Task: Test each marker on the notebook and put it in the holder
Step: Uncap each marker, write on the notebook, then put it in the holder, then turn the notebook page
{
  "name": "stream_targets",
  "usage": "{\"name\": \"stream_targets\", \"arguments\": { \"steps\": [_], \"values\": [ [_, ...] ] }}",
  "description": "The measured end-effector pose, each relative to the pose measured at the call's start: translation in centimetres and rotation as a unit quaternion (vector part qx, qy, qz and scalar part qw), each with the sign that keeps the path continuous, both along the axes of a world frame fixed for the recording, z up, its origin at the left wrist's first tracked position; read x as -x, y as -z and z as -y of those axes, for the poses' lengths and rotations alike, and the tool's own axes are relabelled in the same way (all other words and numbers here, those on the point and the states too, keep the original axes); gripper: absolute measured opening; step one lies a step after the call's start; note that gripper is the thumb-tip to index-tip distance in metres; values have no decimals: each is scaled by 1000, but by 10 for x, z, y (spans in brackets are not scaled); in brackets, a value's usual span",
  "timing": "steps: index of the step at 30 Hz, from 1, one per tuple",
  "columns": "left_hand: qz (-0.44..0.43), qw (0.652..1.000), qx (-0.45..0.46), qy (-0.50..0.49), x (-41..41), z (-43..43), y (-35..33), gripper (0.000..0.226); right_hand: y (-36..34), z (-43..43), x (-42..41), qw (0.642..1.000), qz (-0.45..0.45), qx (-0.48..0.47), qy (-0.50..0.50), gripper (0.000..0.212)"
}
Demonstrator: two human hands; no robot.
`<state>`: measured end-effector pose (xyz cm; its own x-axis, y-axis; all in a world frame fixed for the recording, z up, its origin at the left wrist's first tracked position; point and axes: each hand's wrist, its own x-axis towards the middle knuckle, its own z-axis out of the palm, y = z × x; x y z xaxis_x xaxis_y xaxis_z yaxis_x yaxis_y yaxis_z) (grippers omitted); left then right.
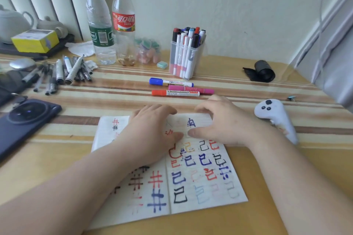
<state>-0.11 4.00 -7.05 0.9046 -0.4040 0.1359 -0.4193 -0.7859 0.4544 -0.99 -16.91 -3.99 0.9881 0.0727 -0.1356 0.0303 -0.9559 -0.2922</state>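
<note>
Two hands: left hand (150,129) and right hand (221,124), both empty, resting on the notebook (200,187).
One notebook: open, near centre.
Three loose markers: blue marker (171,82), pink marker (191,89), red marker (175,93), capped, just beyond the fingertips.
One holder (198,63): farther back, crammed; its marker count unclear.
Hidden: upper pages under hands.
Pose: palms down, fingers loosely bent, thumbs nearly meeting.

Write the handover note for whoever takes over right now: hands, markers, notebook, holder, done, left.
Left hand: open, resting on the notebook, holds nothing.
Right hand: open, fingertips on the notebook's top edge, holds nothing.
The holder stands beyond the notebook, holding many markers.
Loose: blue marker, pink marker, red marker, between holder and notebook.
Done: pages covered in test marks.
Left: likely test those three and put them in the holder.
</note>
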Motion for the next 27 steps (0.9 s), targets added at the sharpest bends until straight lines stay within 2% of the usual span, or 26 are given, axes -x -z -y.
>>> {"name": "stream_targets", "arguments": {
  "steps": [3,6,16,21,27],
  "values": [
    [-6,1000,10,-6,1,1,-2,56,6,4,-11,1000,11,-8,-13,76],
    [-6,999,30,-9,1,1,-2,55,12,6,-16,999,25,-30,-17,60],
    [-6,998,58,-27,-1,2,1,56,17,10,-12,985,135,-95,-50,30],
    [-22,998,47,-33,3,1,-3,58,15,16,-6,993,85,-78,-36,46],
    [-34,998,49,-32,4,0,-7,58,9,12,0,996,69,-54,-25,53]
  ]
}}
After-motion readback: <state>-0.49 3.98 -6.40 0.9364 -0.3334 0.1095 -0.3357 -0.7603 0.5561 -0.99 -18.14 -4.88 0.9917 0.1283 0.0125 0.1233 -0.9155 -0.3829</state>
